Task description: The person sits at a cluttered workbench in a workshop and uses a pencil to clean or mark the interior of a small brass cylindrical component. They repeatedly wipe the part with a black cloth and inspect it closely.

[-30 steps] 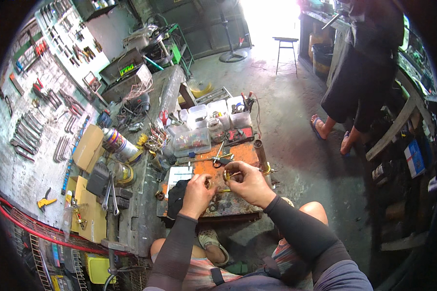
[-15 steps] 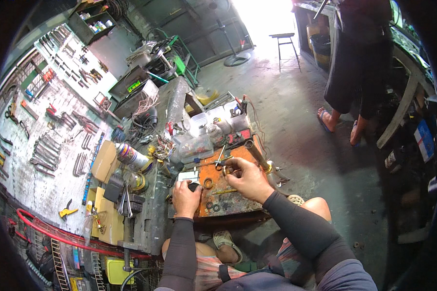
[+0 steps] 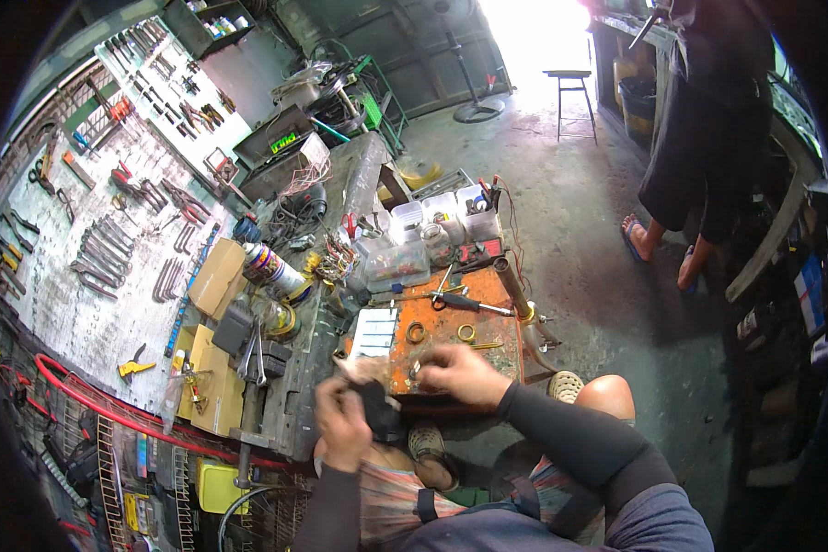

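Note:
My left hand [image 3: 342, 425] is closed on a dark, cloth-like piece [image 3: 377, 411], lifted in front of the low orange-topped bench [image 3: 451, 317]. Beside it a tan, blurred patch [image 3: 366, 370] shows, whose kind I cannot tell. My right hand [image 3: 466, 375] is over the bench's near edge, thumb and fingers pinched on something small, too blurred to name. On the orange top lie a dark brass-coloured ring [image 3: 416, 332] and a brighter brass ring [image 3: 466, 332]. A black-handled tool [image 3: 462, 302] lies behind them, and a white sheet [image 3: 373, 332] rests to the left.
Clear plastic boxes [image 3: 398, 265] of small parts stand behind the bench top. An upright metal post [image 3: 515, 290] rises at its right. Leftward are spray cans [image 3: 271, 269], cardboard boxes [image 3: 216, 276] and a tool board [image 3: 101, 230]. A person [image 3: 699, 138] stands at the far right.
My left hand has lifted off the bench toward me with the dark piece. My right hand has come nearer, and the ring from its fingers now lies on the bench. The view has shifted.

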The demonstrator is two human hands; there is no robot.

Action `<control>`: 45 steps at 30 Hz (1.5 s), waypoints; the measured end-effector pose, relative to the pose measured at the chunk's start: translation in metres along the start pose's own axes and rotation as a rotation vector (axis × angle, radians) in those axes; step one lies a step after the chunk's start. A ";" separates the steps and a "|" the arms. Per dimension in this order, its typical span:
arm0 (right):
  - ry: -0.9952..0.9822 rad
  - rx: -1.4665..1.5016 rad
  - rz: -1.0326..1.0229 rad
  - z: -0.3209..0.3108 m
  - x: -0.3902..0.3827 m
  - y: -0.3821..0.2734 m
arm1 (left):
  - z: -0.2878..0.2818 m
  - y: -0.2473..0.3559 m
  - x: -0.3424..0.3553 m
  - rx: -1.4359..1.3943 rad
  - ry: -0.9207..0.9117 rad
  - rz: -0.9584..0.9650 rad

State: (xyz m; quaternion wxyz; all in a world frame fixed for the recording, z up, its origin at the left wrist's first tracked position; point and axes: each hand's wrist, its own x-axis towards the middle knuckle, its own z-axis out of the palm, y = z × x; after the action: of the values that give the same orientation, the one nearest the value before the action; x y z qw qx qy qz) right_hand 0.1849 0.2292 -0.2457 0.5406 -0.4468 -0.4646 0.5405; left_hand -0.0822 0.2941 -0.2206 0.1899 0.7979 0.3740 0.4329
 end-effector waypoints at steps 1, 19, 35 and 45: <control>-0.074 0.221 0.103 0.019 -0.010 -0.002 | 0.000 0.016 -0.019 0.002 -0.165 0.035; -0.073 -0.169 -0.099 0.051 -0.022 0.026 | 0.015 0.011 -0.066 -1.160 -0.114 -0.625; -0.035 0.386 0.419 0.066 -0.038 0.028 | -0.007 0.021 -0.056 -0.031 -0.264 -0.031; 0.127 -0.146 -0.041 0.069 -0.028 0.030 | 0.031 -0.014 -0.080 -0.772 -0.095 -0.428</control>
State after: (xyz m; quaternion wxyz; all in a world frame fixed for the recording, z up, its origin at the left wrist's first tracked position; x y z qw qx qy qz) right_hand 0.1118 0.2007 -0.2644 0.5460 -0.5086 -0.4766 0.4648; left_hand -0.0899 0.2432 -0.2904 0.5763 0.5921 0.3324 0.4548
